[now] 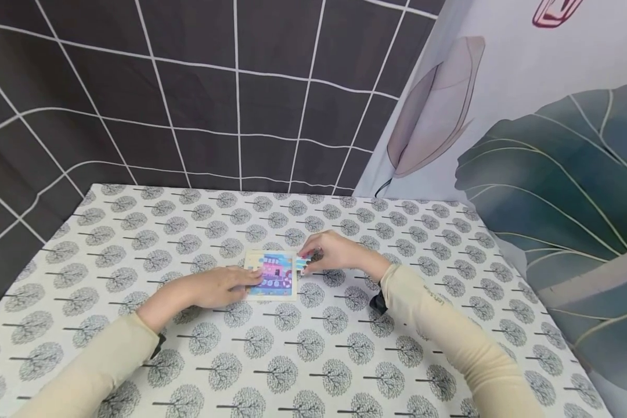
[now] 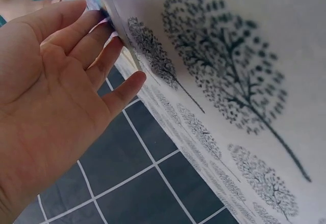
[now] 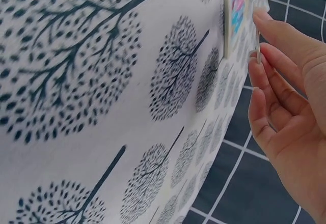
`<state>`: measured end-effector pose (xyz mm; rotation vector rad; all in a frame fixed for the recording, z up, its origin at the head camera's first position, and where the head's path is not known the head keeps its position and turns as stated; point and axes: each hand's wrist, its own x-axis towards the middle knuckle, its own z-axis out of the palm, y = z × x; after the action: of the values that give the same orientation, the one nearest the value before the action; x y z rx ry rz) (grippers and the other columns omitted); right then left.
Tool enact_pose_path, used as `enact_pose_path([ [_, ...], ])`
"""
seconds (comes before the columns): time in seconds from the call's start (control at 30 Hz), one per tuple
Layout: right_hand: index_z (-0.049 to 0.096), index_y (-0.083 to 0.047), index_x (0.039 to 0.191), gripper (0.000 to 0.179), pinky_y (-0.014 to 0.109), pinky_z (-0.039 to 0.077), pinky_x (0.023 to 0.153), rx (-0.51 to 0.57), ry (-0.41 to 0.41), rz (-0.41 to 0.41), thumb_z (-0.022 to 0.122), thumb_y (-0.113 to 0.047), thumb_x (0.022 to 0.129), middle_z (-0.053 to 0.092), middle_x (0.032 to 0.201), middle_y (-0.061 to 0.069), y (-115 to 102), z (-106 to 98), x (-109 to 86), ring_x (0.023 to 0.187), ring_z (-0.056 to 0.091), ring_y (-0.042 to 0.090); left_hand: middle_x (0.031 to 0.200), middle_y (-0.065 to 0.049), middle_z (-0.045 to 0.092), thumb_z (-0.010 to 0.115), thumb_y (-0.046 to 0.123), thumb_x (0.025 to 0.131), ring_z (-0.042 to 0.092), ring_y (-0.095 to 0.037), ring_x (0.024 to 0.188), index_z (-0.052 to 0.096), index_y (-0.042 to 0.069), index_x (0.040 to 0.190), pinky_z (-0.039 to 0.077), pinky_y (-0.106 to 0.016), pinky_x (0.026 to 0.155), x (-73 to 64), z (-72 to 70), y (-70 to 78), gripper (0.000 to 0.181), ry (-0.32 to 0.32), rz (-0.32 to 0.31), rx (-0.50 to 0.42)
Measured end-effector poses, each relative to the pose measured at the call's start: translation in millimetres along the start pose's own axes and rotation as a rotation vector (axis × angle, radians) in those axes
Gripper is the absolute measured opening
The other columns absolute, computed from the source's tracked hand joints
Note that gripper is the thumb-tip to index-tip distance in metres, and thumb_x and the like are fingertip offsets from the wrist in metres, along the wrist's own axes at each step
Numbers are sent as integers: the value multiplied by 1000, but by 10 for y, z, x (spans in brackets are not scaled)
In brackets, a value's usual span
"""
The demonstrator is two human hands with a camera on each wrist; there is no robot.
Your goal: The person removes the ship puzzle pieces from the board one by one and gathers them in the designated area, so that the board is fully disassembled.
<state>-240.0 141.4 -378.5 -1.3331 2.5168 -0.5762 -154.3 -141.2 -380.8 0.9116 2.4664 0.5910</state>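
**Striped piece held just off the right edge of a picture-puzzle board**

Two cream sleeves reach in from the near side of a table, a dark strap showing at the right wrist. The left hand lies with fingers extended, their tips resting on the board's left part, gripping nothing. Opposite, the right hand pinches the small piece, banded in blue and yellow, between thumb and fingers. The piece sits just beside the upper part of the board's right edge; the right wrist view shows a gap between the two, the piece seen edge-on. The board thus lies to the left of the pinch, and the right hand is the nearer to that edge. Fingers cover much of the piece, so its long axis cannot be told. The board, flat on a tree-print tablecloth, carries a pink and violet picture in a pale frame. Beyond the table's far edge hangs a dark curtain with a white grid; at right, a pale leaf-print curtain.
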Motion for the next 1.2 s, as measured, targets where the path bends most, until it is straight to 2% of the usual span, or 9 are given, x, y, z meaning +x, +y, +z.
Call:
enact_pose_path([
  [0.17,69,-4,104,38,21,52,80,-10,-3,31,78,-25,74,68,101,4,46,-24,-46,87,62,11,148,-8,35,43,13,96,33,-37,133,44,7,138,24,-55,110,14,-14,14,43,-3,-32,-9],
  [0.43,70,-4,104,36,28,51,85,-53,30,51,77,-26,76,68,99,4,113,-25,-90,87,63,13,147,-9,37,43,10,95,34,-37,133,45,7,138,25,-55,110,16,-16,17,43,7,-21,0],
  [0.8,68,-6,111,40,25,51,84,22,11,140,76,-24,76,67,104,5,205,31,-65,89,61,13,147,-9,37,44,12,95,35,-37,132,45,8,138,26,-55,110,19,-23,12,43,4,-38,-6],
  [1.03,66,-2,112,38,24,52,86,68,16,129,74,-18,78,66,107,8,244,94,-74,92,62,16,148,-9,35,45,11,93,34,-37,133,45,8,138,25,-55,110,20,-21,11,45,-5,-34,0],
  [1.2,66,-3,113,39,26,51,88,57,27,125,73,-19,79,65,107,7,241,119,-44,94,61,16,148,-8,34,45,10,93,32,-36,134,43,8,139,23,-55,111,22,-8,-11,46,-4,-40,-13],
])
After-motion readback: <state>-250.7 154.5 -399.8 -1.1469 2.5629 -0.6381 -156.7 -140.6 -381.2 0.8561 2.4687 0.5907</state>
